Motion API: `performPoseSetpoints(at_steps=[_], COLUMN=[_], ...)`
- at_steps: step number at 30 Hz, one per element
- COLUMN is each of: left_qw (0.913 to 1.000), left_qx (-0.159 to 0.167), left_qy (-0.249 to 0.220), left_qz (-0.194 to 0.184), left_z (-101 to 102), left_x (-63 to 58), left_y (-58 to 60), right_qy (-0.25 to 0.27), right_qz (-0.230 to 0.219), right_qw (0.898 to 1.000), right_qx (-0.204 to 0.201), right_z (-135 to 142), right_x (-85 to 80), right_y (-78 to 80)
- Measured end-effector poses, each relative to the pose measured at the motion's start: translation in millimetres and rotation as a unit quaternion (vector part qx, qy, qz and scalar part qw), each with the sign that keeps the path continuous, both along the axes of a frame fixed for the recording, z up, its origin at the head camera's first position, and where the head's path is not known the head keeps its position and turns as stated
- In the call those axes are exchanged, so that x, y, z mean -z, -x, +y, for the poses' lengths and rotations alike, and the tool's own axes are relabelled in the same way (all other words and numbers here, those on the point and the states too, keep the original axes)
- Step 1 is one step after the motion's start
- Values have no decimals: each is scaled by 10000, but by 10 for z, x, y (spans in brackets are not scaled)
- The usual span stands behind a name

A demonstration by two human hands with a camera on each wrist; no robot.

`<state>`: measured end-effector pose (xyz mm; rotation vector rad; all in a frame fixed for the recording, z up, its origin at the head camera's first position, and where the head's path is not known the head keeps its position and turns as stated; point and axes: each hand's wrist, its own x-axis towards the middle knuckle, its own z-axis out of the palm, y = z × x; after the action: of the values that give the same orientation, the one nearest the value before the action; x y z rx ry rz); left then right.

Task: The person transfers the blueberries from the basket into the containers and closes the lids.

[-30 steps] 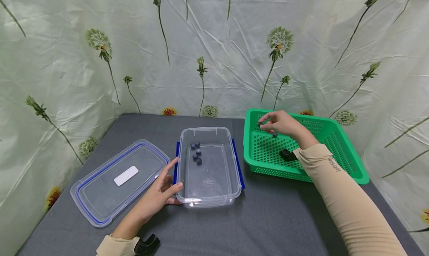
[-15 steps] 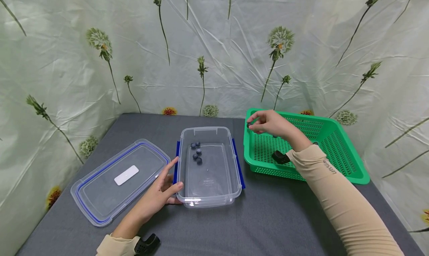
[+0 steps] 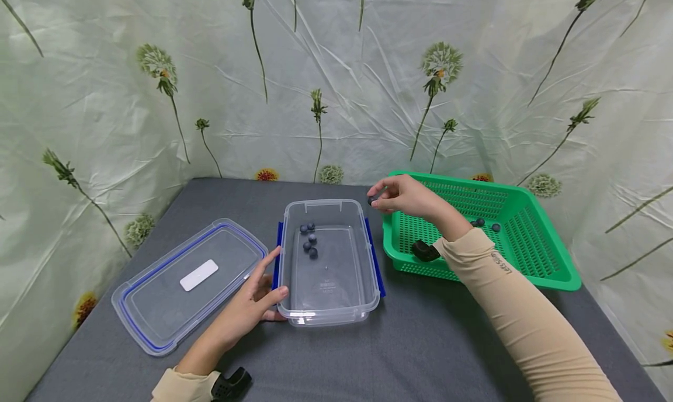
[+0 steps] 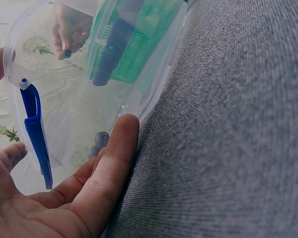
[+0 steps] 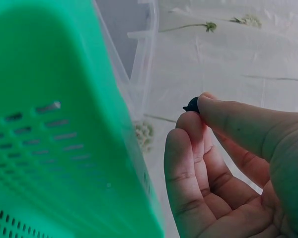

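Observation:
My right hand (image 3: 407, 198) pinches a dark blueberry (image 3: 372, 200) between thumb and fingertips, just past the left rim of the green basket (image 3: 549, 238). The right wrist view shows this blueberry (image 5: 191, 105) close up, its small crown visible. My left hand (image 3: 249, 300) rests along the left side of a clear plastic container (image 3: 336, 300), thumb on the rim and fingers fairly straight against the wall. Several blueberries (image 3: 312, 239) lie inside the container, towards its back left. Other blueberries (image 3: 496, 228) sit in the basket, partly hidden by my right arm.
A clear lid (image 3: 152, 314) with a blue seal and a white label lies left of the container. Blue clips (image 3: 375, 259) hang at the container's sides. A flower-print curtain (image 3: 368, 98) stands behind the grey tabletop (image 3: 410, 343).
My right hand has moved left with the blueberry, from inside the basket to beyond its left rim. More blueberries in the basket have come into sight. The left hand stays put.

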<state>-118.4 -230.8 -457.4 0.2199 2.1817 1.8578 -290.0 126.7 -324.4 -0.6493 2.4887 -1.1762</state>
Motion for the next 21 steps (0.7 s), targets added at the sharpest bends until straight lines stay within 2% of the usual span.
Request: performPoseSetpoints(at_steps=[21], left_qw=[10000], left_qx=[-52], left_qy=[33], left_qz=[-41], left_z=[16], left_x=[-17], left_y=[-7], right_qy=[41], right_qz=[-288], right_qw=[9988], right_qx=[-383], right_z=[-519], right_x=[109], right_y=[-35])
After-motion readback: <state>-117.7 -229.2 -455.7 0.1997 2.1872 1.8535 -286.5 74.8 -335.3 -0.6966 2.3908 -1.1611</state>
